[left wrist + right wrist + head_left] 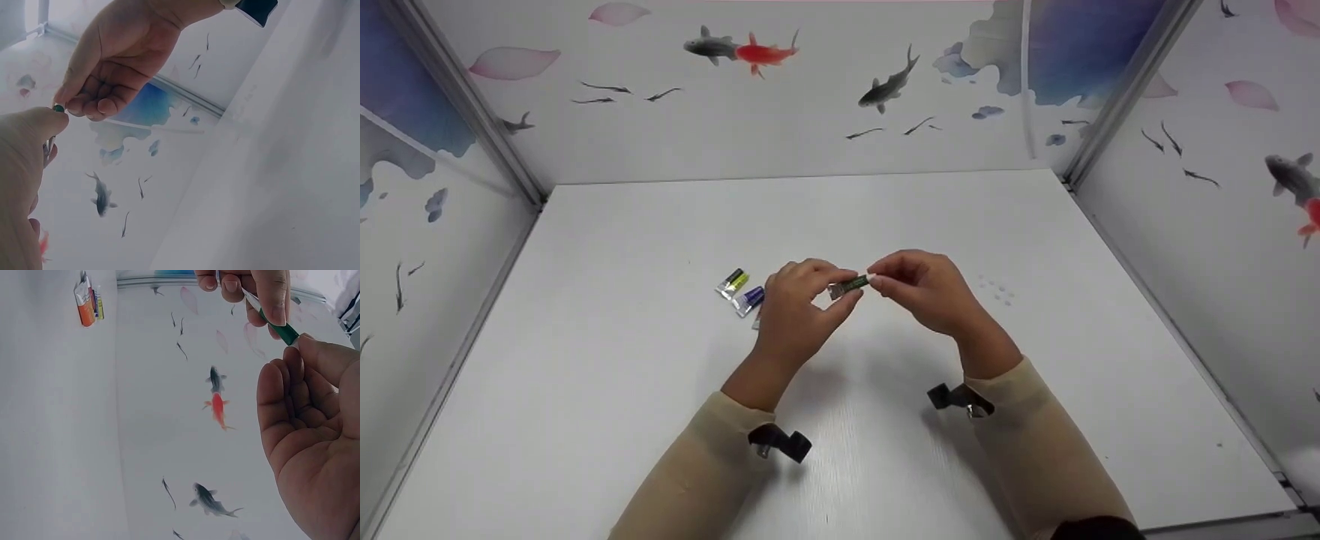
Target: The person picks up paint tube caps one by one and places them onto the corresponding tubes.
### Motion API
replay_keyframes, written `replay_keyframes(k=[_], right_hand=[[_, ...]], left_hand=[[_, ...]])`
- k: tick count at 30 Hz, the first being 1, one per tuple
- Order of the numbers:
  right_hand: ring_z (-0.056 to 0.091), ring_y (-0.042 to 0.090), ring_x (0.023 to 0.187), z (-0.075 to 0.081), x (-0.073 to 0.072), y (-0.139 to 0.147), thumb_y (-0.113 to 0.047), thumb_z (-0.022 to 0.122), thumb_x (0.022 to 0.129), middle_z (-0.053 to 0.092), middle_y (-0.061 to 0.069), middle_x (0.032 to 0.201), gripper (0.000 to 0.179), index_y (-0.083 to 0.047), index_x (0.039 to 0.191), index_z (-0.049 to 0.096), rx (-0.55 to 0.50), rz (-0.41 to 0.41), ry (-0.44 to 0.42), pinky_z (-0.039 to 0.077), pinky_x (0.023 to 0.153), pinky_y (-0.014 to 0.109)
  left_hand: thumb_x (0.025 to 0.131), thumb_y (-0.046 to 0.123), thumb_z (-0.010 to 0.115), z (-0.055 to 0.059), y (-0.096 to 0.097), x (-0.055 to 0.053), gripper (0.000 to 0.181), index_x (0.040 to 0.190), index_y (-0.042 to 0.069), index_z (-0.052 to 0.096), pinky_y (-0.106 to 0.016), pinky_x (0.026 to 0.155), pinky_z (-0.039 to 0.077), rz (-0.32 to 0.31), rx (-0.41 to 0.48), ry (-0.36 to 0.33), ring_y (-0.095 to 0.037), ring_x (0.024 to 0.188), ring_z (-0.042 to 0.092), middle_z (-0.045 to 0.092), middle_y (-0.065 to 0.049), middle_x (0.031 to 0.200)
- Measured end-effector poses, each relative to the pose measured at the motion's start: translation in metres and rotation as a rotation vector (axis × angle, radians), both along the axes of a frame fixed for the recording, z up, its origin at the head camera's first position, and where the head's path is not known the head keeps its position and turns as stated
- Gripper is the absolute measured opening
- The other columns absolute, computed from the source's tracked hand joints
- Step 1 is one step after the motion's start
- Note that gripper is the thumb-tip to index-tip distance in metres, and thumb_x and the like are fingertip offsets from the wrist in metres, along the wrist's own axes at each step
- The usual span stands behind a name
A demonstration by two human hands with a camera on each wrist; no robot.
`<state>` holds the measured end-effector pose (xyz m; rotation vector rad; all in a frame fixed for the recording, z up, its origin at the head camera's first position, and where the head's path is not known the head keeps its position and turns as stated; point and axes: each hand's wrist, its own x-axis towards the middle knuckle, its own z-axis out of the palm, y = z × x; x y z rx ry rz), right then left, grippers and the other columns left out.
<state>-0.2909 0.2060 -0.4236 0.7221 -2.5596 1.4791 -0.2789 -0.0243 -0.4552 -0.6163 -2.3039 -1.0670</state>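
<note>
Head view: the green tube point(853, 284) is held aslant above the table point(622, 412), pinched by the fingers of the left hand point(802, 311), and at its end what looks like a white cap point(871, 278) is gripped by the right hand point(922, 289). A good, braced position, with both grips kept close together. Over to the left, a yellow tube point(737, 283) and a blue tube point(750, 301) are seen lying side by side; some pale bits point(997, 290), too small to be made out, are scattered beyond the right wrist.

Left wrist view: only the green end is shown between thumb and fingers, with a glint of foil point(49, 147) below; the cap is hidden. If the cap is being turned, the body is best pinched near the shoulder and squeezed lightly, lest paint be forced out.

Right wrist view: the pinch is shown clearly here, thumb and forefinger closed on the tip, the palm left free. The twist should be made in line with the tube, without bending its soft foil. The orange tube point(86, 313) is seen well apart, where it cannot easily be knocked.
</note>
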Motion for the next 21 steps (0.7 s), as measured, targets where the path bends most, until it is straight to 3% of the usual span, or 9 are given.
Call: replay_keyframes(k=[10,21], right_hand=[[0.063,0.016,0.079,0.0000,-0.0008,0.0022,-0.023,0.076,0.101,0.075,0.002,0.099,0.015,-0.014,0.113,0.079,-0.034,0.005,-0.011,0.053,0.069,0.024],[0.062,0.017,0.082,0.0009,-0.0016,0.0065,-0.021,0.069,0.105,0.066,0.001,0.092,0.018,-0.010,0.115,0.079,-0.157,-0.101,0.052,0.053,0.072,0.025]], left_hand=[[0.095,0.035,0.081,-0.0023,0.0007,-0.0004,0.017,0.112,0.031,0.083,-0.039,0.089,0.049,0.000,-0.016,-0.003,-0.010,0.097,0.065,0.076,0.013,0.103],[0.096,0.040,0.081,-0.0083,0.0088,0.0029,0.020,0.114,0.032,0.084,-0.035,0.088,0.053,-0.050,-0.183,-0.086,-0.011,0.099,0.067,0.079,0.015,0.105]])
